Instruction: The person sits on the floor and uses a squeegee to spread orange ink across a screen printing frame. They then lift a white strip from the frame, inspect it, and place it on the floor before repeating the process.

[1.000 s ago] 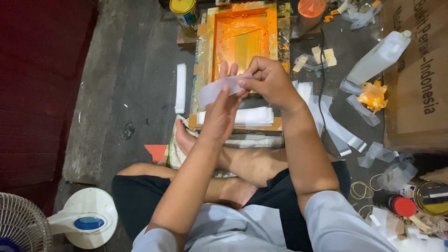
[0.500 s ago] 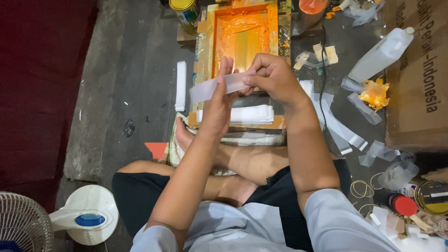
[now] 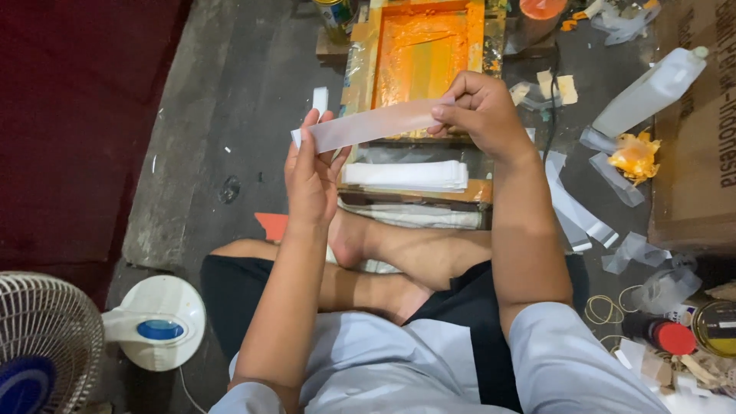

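I have both hands apart, left hand (image 3: 310, 172) and right hand (image 3: 479, 111) each pinching an end of the translucent strip (image 3: 372, 125) above the orange-inked frame (image 3: 422, 54) on the floor. Sagging could smear it with ink, I judge.

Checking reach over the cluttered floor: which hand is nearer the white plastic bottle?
Right. The right hand holds the strip's end beside the white plastic bottle; the left hand grips the far end.

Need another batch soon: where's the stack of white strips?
Head view, centre: the stack of white strips lies on the frame's lower edge, below the orange screen, above the person's foot.
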